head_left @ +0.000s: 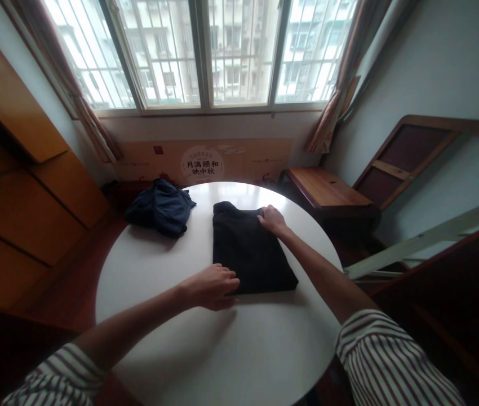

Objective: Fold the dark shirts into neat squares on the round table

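Note:
A pair of black trousers (250, 248), folded into a compact shape, lies on the round white table (138, 293). At its far right corner my right hand (272, 219) is closed, pinching the cloth's edge. My left hand (214, 286) is at the near left corner, its fingers curled over the fabric there; the fingertips and thumb are partly hidden. The cloth lies mostly flat, with a slightly raised band along the far edge. Farther left on the same table, apart from both hands, sits a crumpled dark navy garment (161, 207).
Behind the table are a printed banner (239, 160) and a barred window. A wooden bench (328, 189) stands at the back right, with a framed panel (408, 149) leaning behind it. Orange-brown cabinets (23, 208) line the left. A pale rail (425, 237) slants along the right.

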`<state>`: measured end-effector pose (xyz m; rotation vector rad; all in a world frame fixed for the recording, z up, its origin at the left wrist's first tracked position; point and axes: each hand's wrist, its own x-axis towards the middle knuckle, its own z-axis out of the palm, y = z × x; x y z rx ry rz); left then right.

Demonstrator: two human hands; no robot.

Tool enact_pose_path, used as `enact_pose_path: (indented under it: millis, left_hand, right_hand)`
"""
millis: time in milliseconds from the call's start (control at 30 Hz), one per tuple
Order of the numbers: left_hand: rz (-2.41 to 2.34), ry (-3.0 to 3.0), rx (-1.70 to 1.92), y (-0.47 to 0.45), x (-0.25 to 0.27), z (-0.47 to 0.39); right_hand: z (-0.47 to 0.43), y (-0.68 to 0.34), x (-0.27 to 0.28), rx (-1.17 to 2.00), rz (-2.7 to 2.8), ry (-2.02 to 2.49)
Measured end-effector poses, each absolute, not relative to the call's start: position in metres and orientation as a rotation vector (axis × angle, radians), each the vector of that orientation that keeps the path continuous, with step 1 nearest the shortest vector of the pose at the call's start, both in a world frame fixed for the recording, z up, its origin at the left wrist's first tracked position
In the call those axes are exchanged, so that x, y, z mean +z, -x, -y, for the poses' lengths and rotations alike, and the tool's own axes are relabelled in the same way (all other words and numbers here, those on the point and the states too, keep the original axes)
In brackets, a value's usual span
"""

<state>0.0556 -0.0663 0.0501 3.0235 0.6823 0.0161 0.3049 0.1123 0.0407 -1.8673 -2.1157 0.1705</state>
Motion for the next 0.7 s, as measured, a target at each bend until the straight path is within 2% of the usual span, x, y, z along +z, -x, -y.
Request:
enact_pose_path:
  millis: [167,400,567,700]
  left_hand:
    - [-0.752,-2.964,0.330,-0.099,0.043,0.032]
    - [-0.638,-2.846,0.228,-0.124,0.005,0.044]
    - [-0.460,-2.797,0.241,-0.118,0.014,0.064]
    - [-0.498,-2.652,0.514,-0.096,0.024,0.049]
  right_hand:
    - [-0.109,-0.260,0.034,0.225,2.426,1.562]
    - [-0.120,-0.240,0.004,0.313,2.562,1.562]
    - [-0.123,-0.234,0.014,0.261,2.522,1.581]
    - [-0.101,-0.238,0.024,0.163,2.502,1.471]
